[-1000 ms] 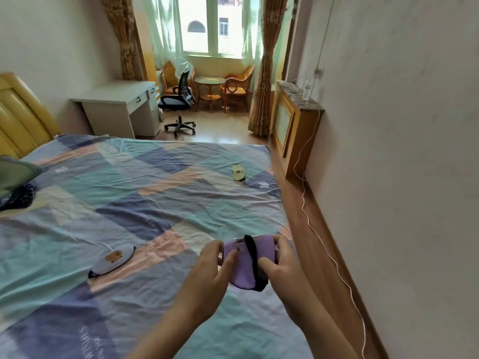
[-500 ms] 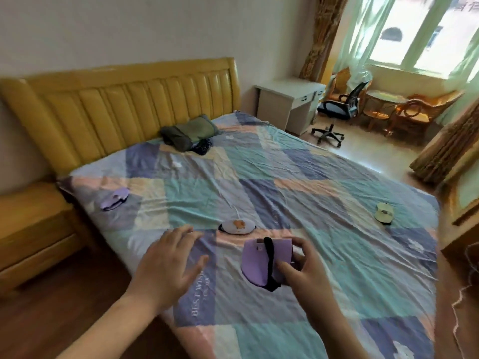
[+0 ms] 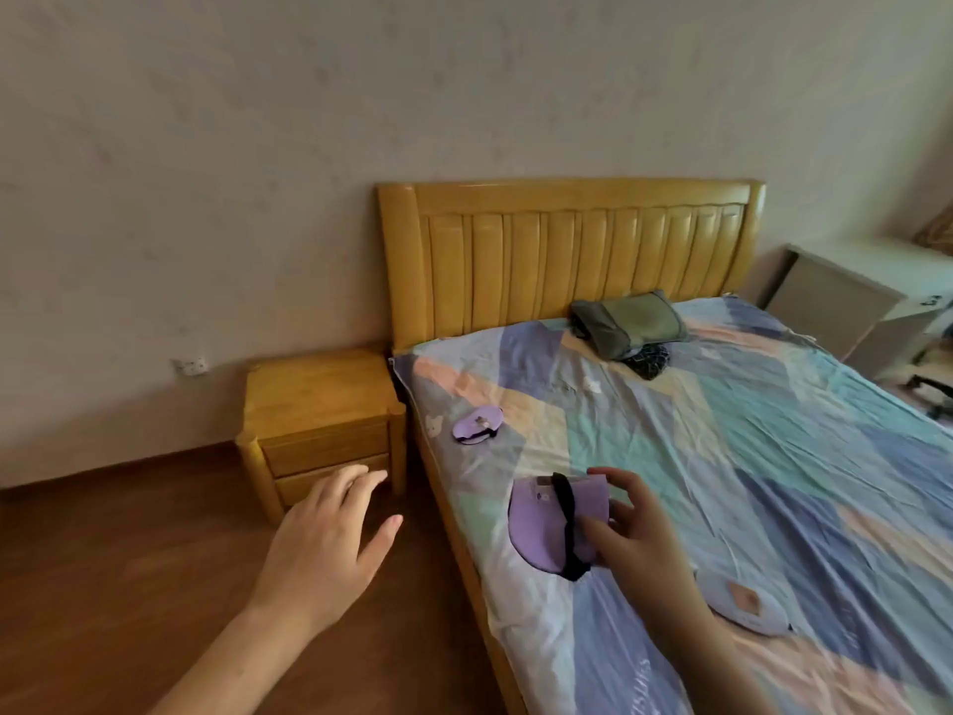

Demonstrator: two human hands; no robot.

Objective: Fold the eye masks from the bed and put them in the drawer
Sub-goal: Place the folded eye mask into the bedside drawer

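My right hand [image 3: 637, 539] holds a folded purple eye mask [image 3: 541, 523] with a black strap, above the bed's left edge. My left hand [image 3: 330, 539] is open with fingers spread, stretched out over the floor toward the wooden nightstand [image 3: 314, 394]. The nightstand has two shut drawers [image 3: 325, 448] on its front. A second purple eye mask [image 3: 477, 424] lies on the bed [image 3: 773, 456] near the headboard corner. A pale blue-grey eye mask [image 3: 742, 603] lies on the sheet to the right of my right forearm.
A green pillow [image 3: 629, 322] and a dark cloth [image 3: 647, 361] lie by the yellow headboard [image 3: 567, 255]. A white desk [image 3: 851, 301] stands at the far right. A wall socket [image 3: 191, 364] sits left of the nightstand. Brown wooden floor [image 3: 129, 559] lies under my left arm.
My view has swung left from the window to the headboard and nightstand. My left hand let go of the folded mask and moved out toward the nightstand; my right hand keeps the mask.
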